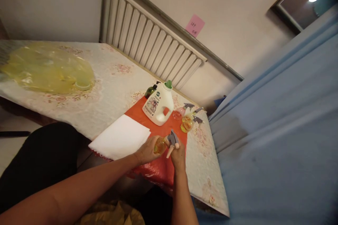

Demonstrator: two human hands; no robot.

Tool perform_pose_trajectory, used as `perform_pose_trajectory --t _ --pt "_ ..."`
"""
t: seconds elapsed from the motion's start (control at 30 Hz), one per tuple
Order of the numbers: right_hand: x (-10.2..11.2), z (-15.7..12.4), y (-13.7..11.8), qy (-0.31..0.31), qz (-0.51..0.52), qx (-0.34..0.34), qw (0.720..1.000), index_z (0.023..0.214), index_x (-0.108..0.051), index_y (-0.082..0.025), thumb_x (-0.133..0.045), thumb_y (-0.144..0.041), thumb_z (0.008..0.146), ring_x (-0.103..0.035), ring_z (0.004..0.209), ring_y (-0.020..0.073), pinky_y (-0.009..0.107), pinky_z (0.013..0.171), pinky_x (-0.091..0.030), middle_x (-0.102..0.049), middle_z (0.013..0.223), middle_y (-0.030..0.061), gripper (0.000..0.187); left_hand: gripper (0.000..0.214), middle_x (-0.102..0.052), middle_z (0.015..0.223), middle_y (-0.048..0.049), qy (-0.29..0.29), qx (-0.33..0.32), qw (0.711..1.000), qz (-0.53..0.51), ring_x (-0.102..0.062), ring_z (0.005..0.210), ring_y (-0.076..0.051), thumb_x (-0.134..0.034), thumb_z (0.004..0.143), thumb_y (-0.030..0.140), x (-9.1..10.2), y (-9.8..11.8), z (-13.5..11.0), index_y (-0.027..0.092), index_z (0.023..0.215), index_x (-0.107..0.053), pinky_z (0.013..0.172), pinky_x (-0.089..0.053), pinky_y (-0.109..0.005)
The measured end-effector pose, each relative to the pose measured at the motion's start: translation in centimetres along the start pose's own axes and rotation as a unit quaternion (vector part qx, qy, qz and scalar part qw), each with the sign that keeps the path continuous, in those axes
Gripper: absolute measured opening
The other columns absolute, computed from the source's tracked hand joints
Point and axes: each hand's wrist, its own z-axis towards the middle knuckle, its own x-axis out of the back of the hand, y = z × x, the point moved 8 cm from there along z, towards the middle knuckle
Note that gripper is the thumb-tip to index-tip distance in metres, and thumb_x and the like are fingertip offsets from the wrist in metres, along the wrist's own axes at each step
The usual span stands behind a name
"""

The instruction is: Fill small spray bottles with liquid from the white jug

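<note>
Two bare hands meet at the lower centre of the frame over a small spray bottle point(161, 145) filled with amber liquid. The left hand point(147, 152) is wrapped around the bottle's body, fingers clamped on it. The right hand point(178, 154) has its fingers closed on the grey trigger head point(173, 139), whose pinkish lever points down and left. The bottle sits just above a red cloth point(161, 168) that hangs over the near edge of the table point(111, 84). By judgement, the step in hand is work on the spray head, either seating or turning it on the neck; which direction cannot be told. The next move appears to call for a firm hold on the body while the head is twisted square, with the bottle kept upright so no liquid escapes. Just left of the hands lies a folded white cloth point(121, 137). Toward the centre of the frame stand a white detergent jug point(158, 105) with a green cap, a dark pump bottle point(151, 90) behind it, and other small spray bottles point(188, 119) to its right. A yellow plastic bag point(47, 68) lies at the upper left.
</note>
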Motion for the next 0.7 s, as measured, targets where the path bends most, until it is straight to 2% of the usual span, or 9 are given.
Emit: perform_pose_trajectory --t 0.17,0.4,0.7 --pt "0.0 0.4 0.5 -0.008 -0.005 -0.019 1.0 0.085 -0.069 -0.02 -0.069 -0.039 0.076 -0.06 0.073 0.0172 0.028 0.07 -0.046 -0.07 0.081 0.0013 0.021 0.058 -0.06 0.119 -0.0104 0.001 -0.015 1.0 0.002 -0.059 0.111 -0.029 -0.071 0.076 0.033 0.0 -0.1 0.0 0.02 0.127 -0.046 0.097 -0.049 -0.044" --pt "-0.3 0.6 -0.4 -0.048 -0.035 -0.009 0.998 0.08 -0.068 -0.019 -0.067 -0.035 0.075 -0.059 0.072 0.0162 0.026 0.069 -0.046 -0.069 0.079 0.0009 0.017 0.062 -0.06 0.121 -0.0102 0.009 -0.023 1.0 0.005 -0.059 0.111 -0.029 -0.072 0.073 0.03 -0.2 -0.6 -0.1 0.021 0.129 -0.046 0.097 -0.049 -0.044" --pt "-0.7 0.9 0.1 -0.049 -0.057 0.01 0.997 0.078 -0.066 -0.019 -0.064 -0.031 0.075 -0.056 0.069 0.0151 0.026 0.064 -0.044 -0.064 0.073 -0.0007 0.013 0.061 -0.059 0.121 -0.0107 0.01 -0.033 0.999 0.016 -0.058 0.113 -0.028 -0.07 0.074 0.028 -0.4 -0.6 -0.1 0.019 0.128 -0.043 0.098 -0.048 -0.046"
